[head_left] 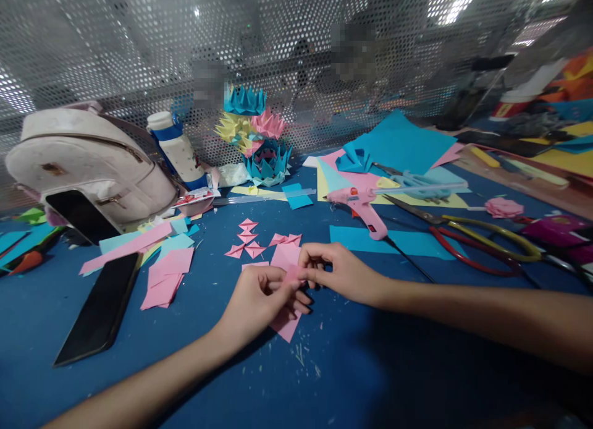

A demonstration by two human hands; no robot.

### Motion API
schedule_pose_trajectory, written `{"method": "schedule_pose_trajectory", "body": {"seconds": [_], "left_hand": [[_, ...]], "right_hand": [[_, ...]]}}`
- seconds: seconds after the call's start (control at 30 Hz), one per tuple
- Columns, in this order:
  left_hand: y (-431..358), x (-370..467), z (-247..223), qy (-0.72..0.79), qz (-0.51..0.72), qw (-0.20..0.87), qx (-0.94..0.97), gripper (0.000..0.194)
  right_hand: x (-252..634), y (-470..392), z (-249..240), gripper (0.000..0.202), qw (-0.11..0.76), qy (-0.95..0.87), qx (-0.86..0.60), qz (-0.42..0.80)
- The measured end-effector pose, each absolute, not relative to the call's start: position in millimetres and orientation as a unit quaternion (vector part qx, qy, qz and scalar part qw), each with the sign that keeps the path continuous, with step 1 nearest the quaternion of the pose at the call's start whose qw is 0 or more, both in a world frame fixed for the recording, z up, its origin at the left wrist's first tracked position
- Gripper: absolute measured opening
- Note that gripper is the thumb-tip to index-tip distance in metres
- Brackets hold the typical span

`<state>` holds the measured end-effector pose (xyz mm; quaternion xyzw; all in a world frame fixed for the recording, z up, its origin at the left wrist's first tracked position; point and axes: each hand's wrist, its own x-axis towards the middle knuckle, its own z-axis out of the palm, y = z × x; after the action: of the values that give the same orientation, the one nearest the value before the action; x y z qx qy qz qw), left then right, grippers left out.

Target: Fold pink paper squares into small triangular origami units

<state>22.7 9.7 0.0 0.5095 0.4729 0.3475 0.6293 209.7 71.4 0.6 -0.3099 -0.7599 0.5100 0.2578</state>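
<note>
Near the middle of the blue table, my left hand (264, 296) and my right hand (336, 271) meet, both pinching a small piece of pink paper (293, 272) between thumbs and fingers. Flat pink paper (287, 330) lies beneath my left hand, and another pink sheet (285, 254) shows just behind the fingers. Beyond my left hand are several small folded pink pieces (248, 237). A pair of similar folded pieces (285, 238) sits directly behind the hands.
Left are a phone (99, 311), stacked pink squares (169, 274) and a white backpack (92, 157). A pink glue gun (364, 206), blue paper strip (407, 242) and scissors (491, 240) lie right. Folded paper flowers (266, 160) and a bottle (176, 148) stand behind.
</note>
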Motion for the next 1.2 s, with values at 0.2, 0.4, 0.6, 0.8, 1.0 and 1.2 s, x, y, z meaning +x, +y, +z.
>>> {"method": "schedule_pose_trajectory", "body": {"seconds": [0.2,0.4,0.6,0.8,1.0,1.2], "left_hand": [[9.1,22.4,0.5,0.469,0.359,0.619,0.518,0.054],[5.9,20.0,2.9,0.470,0.406,0.581,0.526,0.049],[4.8,19.3,3.8,0.455,0.442,0.539,0.554,0.039],[6.0,17.6,3.6,0.459,0.469,0.509,0.557,0.031],[7.6,15.6,4.5,0.462,0.475,0.518,0.540,0.032],[8.5,18.8,3.8,0.464,0.452,0.559,0.518,0.042]], "right_hand": [[210.3,70.8,1.0,0.037,0.266,-0.760,-0.309,0.506],[210.4,71.5,3.5,0.038,0.283,-0.744,-0.314,0.517],[211.0,73.9,1.2,0.035,0.301,-0.687,-0.315,0.581],[211.9,77.3,1.3,0.032,0.326,-0.662,-0.324,0.592],[213.4,79.8,0.7,0.032,0.366,-0.646,-0.328,0.584],[211.1,75.6,0.3,0.037,0.318,-0.703,-0.275,0.574]]}}
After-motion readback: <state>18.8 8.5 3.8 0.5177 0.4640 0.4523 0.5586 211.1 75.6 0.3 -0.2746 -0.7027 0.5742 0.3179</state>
